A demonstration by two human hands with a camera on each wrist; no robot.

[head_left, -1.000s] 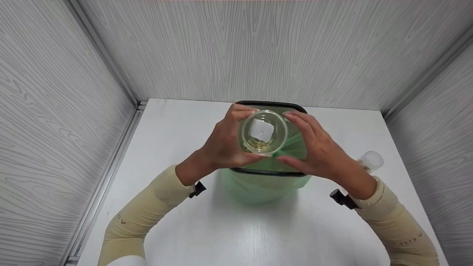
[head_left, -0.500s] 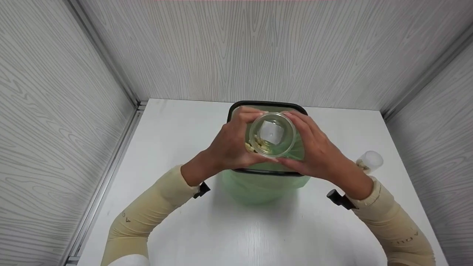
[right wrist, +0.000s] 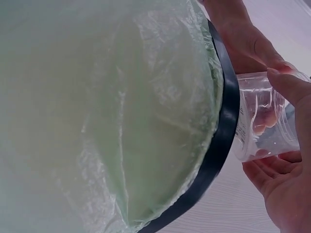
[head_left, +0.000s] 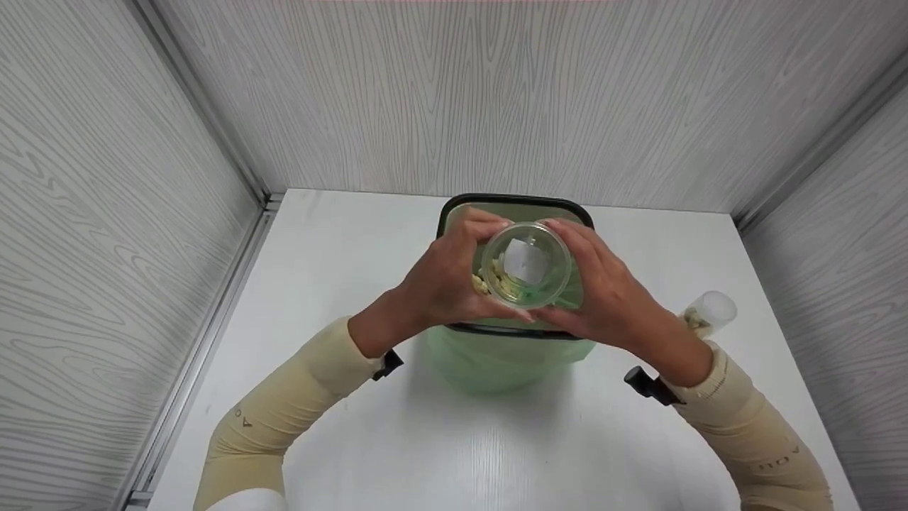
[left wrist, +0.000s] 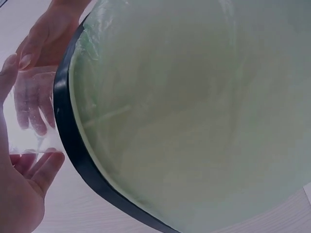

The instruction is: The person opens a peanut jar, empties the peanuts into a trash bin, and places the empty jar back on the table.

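In the head view a clear plastic jar (head_left: pixel 526 297) is held between both hands over a bin (head_left: pixel 521 199) with a black rim and a green bag. My left hand (head_left: pixel 450 273) grips the jar's left side, fingers at the far edge and thumb at the near edge. On the opposite side my right hand (head_left: pixel 603 287) holds it the same way. A whitish square patch (head_left: pixel 525 261) shows within the jar's circle. Pale yellow pieces (head_left: pixel 480 284) show between the left hand and the jar. Both wrist views show the clear jar (right wrist: pixel 260 114) between the hands, just beyond the rim.
A second clear container (head_left: pixel 711 310) with pale pieces stands on the white table (head_left: pixel 340 440), partly behind the right wrist. Grey wood-grain panels (head_left: pixel 440 99) enclose the table at the back and both sides. The green bag (head_left: pixel 496 362) hangs down outside the rim.
Both hands and the jar have shifted slightly right and nearer. The right hand's fingers have closed in on the jar. More pale pieces show beside the left hand.
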